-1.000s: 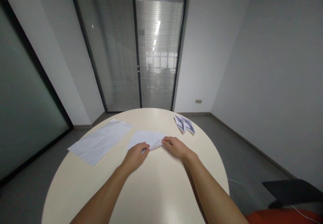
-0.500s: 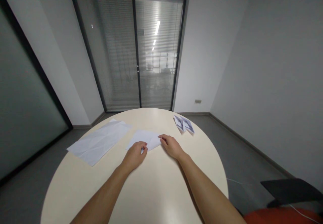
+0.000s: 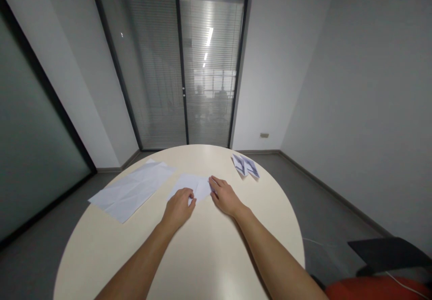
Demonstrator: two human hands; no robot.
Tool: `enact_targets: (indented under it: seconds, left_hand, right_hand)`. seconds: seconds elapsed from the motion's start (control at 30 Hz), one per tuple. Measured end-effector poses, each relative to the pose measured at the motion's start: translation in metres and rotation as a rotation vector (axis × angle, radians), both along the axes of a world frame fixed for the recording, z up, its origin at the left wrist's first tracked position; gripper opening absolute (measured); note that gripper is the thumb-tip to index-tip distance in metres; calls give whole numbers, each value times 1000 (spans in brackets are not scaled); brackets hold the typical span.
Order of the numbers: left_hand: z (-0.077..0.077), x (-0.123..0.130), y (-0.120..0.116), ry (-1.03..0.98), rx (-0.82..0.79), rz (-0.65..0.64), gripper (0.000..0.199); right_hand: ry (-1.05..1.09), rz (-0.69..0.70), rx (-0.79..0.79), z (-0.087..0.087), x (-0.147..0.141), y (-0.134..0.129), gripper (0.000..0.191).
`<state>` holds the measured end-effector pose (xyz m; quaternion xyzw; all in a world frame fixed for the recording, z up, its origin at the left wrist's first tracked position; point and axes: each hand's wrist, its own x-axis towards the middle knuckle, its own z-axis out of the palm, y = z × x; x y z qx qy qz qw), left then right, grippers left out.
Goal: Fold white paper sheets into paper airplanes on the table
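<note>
A small folded sheet of white paper [image 3: 201,187] lies on the round cream table, between my hands. My left hand [image 3: 179,206] rests over its near left edge; the fingers are curled, and a bit of paper shows between thumb and fingertips. On the right edge of the same sheet lies my right hand [image 3: 226,197], its fingers stretched out and slightly apart, pressing on the paper. Part of the sheet is hidden beneath both hands.
A larger creased white sheet [image 3: 133,189] lies at the table's left, reaching its edge. Near the far right edge is a folded paper shape [image 3: 245,165] with pointed flaps. A chair with a red seat [image 3: 374,288] stands at the lower right, beyond the table [image 3: 199,255].
My right hand has shifted slightly left onto the paper's right edge, and its fingers have straightened from a pinch-like curl. My left hand has hardly moved.
</note>
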<state>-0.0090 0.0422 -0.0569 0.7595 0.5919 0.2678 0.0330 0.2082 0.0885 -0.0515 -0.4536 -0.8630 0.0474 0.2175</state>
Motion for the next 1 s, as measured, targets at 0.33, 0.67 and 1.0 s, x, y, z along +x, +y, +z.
enact_targets:
  seconds: [0.33,0.67,1.0]
  left_hand:
    - [-7,1,8,116,51,45,31]
    - [8,2,-1,167,-35,-25,35]
    - [24,16,-14,128,-52,-97,32]
  right_hand:
    - [-106,257,-222,8,-16,-21,68]
    - [-113,60,-322,12,-9,-18,69]
    - [-96,74,-324,13,-1,-14,74]
